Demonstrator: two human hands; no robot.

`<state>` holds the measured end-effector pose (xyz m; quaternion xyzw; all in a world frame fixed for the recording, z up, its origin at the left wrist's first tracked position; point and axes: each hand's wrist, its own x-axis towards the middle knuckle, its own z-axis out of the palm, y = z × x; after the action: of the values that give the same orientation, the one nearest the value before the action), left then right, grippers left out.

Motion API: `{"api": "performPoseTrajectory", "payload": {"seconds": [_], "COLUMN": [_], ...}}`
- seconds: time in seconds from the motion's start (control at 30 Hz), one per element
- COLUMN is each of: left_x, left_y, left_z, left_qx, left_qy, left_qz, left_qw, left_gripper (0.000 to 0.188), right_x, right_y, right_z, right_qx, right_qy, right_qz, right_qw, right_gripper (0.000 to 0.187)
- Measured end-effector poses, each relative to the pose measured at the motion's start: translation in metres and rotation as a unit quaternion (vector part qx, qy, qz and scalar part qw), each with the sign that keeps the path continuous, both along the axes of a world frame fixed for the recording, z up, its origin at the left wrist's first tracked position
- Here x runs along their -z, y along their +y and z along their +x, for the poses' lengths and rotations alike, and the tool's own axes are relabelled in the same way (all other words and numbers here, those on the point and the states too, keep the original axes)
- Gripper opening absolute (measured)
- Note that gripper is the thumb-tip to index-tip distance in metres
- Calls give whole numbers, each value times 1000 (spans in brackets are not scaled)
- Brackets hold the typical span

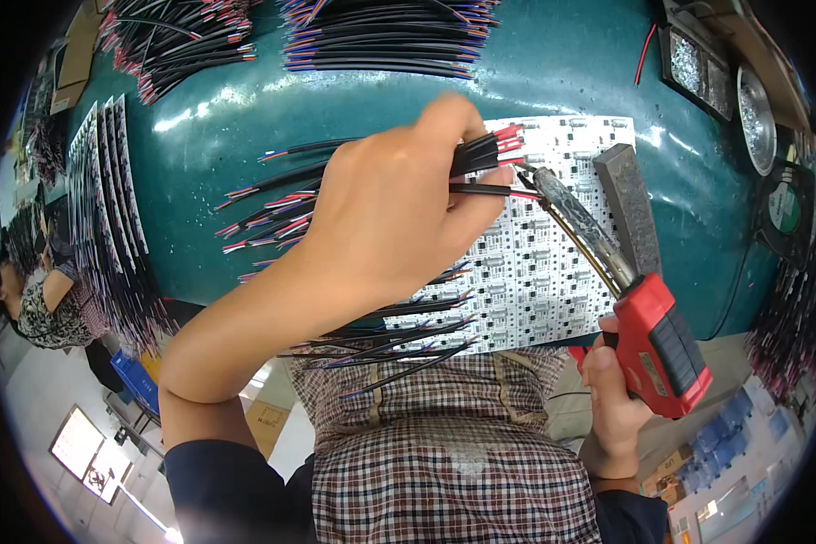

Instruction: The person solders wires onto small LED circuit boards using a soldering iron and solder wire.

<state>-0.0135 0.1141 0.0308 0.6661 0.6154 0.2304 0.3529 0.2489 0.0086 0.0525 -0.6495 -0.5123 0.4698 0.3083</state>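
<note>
My left hand [390,195] is closed around a bundle of black cables [480,156] with red and white stripped ends. One cable [494,189] sticks out apart from the bundle, its tip under the soldering gun's point. In my right hand [612,390] is a red and black soldering gun [657,349], held by its grip, its metal nose [582,213] slanting up and left to the cable ends. Below lies a white circuit board panel [553,272] with rows of small parts. Along the panel's left and lower side, several cables [408,340] lie with their ends on it.
A dark grey metal bar [627,208] rests on the panel's right side. Cable bundles [390,41] lie at the far edge, more [181,41] at far left. Wired panels [109,181] stand on the left. A round metal dish [754,118] and black tray [698,68] sit right. Another person [50,299] is at left.
</note>
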Motion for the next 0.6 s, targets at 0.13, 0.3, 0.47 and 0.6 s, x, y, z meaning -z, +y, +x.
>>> {"api": "performPoseTrajectory", "payload": {"seconds": [0.13, 0.3, 0.47, 0.6], "left_x": [7, 14, 11, 12], "left_y": [1, -1, -2, -2], "left_z": [-6, -7, -2, -1], "left_qx": [-2, 7, 8, 9], "left_qy": [27, 4, 77, 84], "left_qz": [48, 58, 48, 54], "left_qw": [998, 998, 996, 995], "left_gripper": [23, 25, 26, 27], "right_x": [0, -1, 0, 4], "right_y": [-1, -1, 2, 2], "right_z": [1, 2, 1, -3], "right_qx": [22, 7, -24, -11], "right_qy": [7, 2, 1, -6], "right_qz": [-4, -11, -13, 6], "right_qw": [1000, 1000, 1000, 1000], "right_gripper": [28, 25, 24, 22]}}
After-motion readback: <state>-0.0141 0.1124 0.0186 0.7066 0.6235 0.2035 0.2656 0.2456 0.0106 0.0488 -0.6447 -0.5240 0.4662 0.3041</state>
